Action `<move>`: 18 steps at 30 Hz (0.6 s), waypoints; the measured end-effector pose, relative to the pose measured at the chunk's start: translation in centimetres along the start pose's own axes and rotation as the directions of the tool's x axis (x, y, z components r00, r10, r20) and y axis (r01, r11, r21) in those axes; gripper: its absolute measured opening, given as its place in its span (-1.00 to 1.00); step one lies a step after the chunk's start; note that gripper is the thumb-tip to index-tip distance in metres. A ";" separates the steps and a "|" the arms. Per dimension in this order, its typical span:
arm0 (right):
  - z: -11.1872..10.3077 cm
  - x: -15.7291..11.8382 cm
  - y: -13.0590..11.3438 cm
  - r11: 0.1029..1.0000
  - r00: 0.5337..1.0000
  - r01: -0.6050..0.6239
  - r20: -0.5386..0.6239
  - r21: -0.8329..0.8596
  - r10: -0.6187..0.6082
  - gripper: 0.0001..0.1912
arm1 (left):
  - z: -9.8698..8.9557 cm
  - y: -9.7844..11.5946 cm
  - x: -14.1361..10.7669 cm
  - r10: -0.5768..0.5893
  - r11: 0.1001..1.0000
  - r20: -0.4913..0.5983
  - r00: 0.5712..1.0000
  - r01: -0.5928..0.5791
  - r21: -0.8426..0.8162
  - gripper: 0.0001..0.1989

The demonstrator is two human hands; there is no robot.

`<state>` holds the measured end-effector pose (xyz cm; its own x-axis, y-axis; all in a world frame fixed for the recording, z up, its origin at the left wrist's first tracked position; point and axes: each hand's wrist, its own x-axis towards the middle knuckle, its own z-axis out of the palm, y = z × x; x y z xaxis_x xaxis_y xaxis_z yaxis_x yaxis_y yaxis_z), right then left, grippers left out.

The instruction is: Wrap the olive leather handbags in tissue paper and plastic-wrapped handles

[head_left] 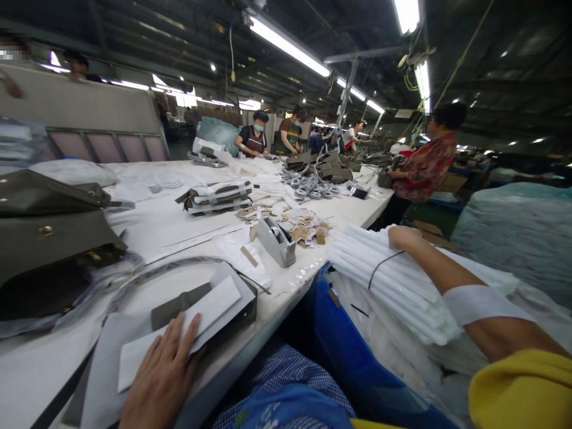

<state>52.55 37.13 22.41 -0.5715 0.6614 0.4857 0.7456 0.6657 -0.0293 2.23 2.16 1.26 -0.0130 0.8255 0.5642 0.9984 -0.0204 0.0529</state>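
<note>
My left hand (165, 369) lies flat, fingers stretched out, on a white padding strip (218, 302). The strip rests on a grey-green bag piece (181, 307) with a pale grey lining, near the table's edge. My right hand (404, 237) is curled over the far end of a bundle of long white foam strips (384, 262), its fingertips mostly hidden. A dark cord (379, 266) runs round the bundle, which lies over a blue bin (333, 325). A white band circles my right forearm. A grey tape dispenser (276, 239) stands beyond the bag piece.
Dark olive bags (49, 232) stand at the left of the white table (147, 223). Brown tags (308, 225), grey rolled coils (313, 186) and stacked bag pieces (217, 198) lie farther back. Several people work around the table; one in a red patterned top (424, 161) stands at the right.
</note>
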 end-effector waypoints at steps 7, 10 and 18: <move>0.5 3.2 -6.4 0.982 0.986 -0.134 -0.114 -0.134 0.119 -0.76 | -0.8 -0.3 0.5 0.019 0.995 0.059 0.998 -0.025 0.094 -0.41; 1.9 3.3 -14.5 0.996 0.988 0.081 -0.129 -0.028 -0.084 -0.71 | -2.2 -0.4 1.5 0.005 0.995 0.159 0.987 -0.021 0.100 -0.43; 12.0 -4.7 -32.9 0.656 0.693 0.714 -0.117 0.244 -0.711 -0.78 | -5.7 -1.3 5.1 -0.079 0.993 0.487 0.870 0.110 -0.034 -0.45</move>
<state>26.58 16.30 10.57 -0.8865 -0.0549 0.4595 -0.0024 0.9935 0.1140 0.52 3.21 8.77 -0.0634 0.9943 0.0852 0.9885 0.0508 0.1427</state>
